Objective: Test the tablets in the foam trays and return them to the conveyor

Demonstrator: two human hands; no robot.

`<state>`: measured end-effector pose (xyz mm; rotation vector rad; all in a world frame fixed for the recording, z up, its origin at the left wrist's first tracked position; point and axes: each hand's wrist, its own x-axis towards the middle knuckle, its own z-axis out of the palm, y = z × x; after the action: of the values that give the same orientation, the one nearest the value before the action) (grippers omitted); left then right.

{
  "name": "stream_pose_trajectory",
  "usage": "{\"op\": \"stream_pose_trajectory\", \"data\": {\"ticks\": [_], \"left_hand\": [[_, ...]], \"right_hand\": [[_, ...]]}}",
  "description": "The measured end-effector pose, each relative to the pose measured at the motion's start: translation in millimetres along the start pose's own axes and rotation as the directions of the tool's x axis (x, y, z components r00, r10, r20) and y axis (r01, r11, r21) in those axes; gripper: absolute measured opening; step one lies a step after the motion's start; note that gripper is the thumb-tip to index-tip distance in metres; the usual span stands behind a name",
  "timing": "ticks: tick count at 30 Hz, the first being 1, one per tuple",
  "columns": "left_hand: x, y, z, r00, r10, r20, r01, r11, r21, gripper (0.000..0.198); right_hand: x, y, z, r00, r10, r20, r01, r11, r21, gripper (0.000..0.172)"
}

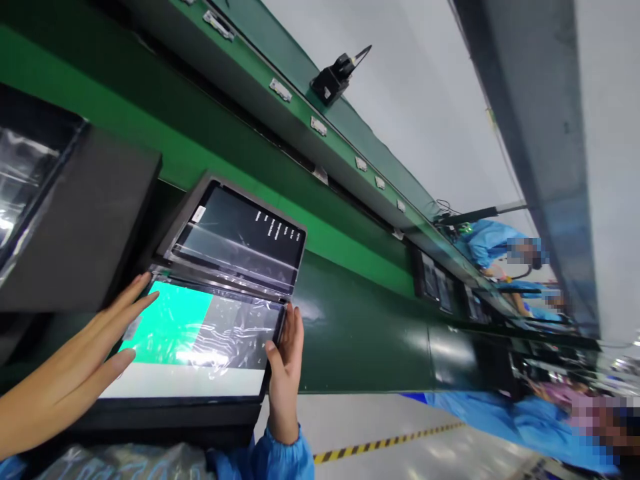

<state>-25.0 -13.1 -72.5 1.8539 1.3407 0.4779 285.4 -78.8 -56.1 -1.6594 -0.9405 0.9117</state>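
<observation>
A tablet (195,347) with a lit screen, part green, part grey and white, lies flat in front of me under a wrinkled clear film. My left hand (75,367) rests on its left edge with the fingers stretched out flat. My right hand (285,363) grips its right edge, thumb on the screen side and fingers pressed together along the rim. Just behind it a second tablet (240,233) lies on the belt, showing a dark screen with white text, also under film.
A green conveyor belt (360,333) runs away to the right. A black foam block (80,227) stands at the left. Farther tablets (435,280) lie on the belt. People in blue coats (500,243) work at the far right. A device (335,77) is mounted on the rail.
</observation>
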Motion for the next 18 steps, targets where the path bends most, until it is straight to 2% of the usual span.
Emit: {"op": "stream_pose_trajectory", "data": {"ticks": [3, 7, 9, 11, 13, 15, 17, 18], "left_hand": [[-9.5, 4.4, -5.9, 0.998, 0.055, -0.010, -0.055, 0.998, -0.036, 0.057], [-11.4, 10.5, -5.5, 0.991, 0.113, -0.068, -0.110, 0.993, 0.052, 0.054], [-9.7, 14.1, -2.6, 0.987, 0.115, -0.113, -0.111, 0.993, 0.041, 0.053], [-7.5, 16.7, 0.0, 0.984, 0.106, -0.145, -0.105, 0.994, 0.011, 0.052], [-5.2, 17.4, 1.3, 0.983, 0.100, -0.155, -0.106, 0.994, -0.028, 0.051], [-3.6, 15.6, 1.1, 0.983, 0.097, -0.155, -0.109, 0.992, -0.068, 0.051], [-3.1, 11.7, 0.0, 0.983, 0.096, -0.157, -0.113, 0.989, -0.100, 0.051], [-3.3, 9.1, -0.6, 0.983, 0.093, -0.160, -0.112, 0.987, -0.113, 0.051]], "right_hand": [[2.2, 2.7, 2.2, 1.000, 0.006, -0.015, -0.006, 1.000, -0.018, 0.064], [2.5, -1.0, 2.7, 0.998, -0.036, -0.060, 0.028, 0.991, -0.133, 0.058], [0.1, -10.8, 4.5, 0.989, -0.140, -0.046, 0.120, 0.947, -0.298, 0.048], [-3.4, -26.4, 11.3, 0.961, -0.262, 0.084, 0.270, 0.841, -0.468, 0.039], [-6.1, -44.9, 25.8, 0.897, -0.311, 0.315, 0.439, 0.712, -0.549, 0.039], [-5.8, -62.7, 47.0, 0.794, -0.292, 0.534, 0.585, 0.605, -0.539, 0.042], [-2.0, -76.4, 70.0, 0.683, -0.258, 0.683, 0.691, 0.531, -0.490, 0.043], [0.9, -81.1, 80.3, 0.643, -0.248, 0.725, 0.724, 0.507, -0.468, 0.042]]}}
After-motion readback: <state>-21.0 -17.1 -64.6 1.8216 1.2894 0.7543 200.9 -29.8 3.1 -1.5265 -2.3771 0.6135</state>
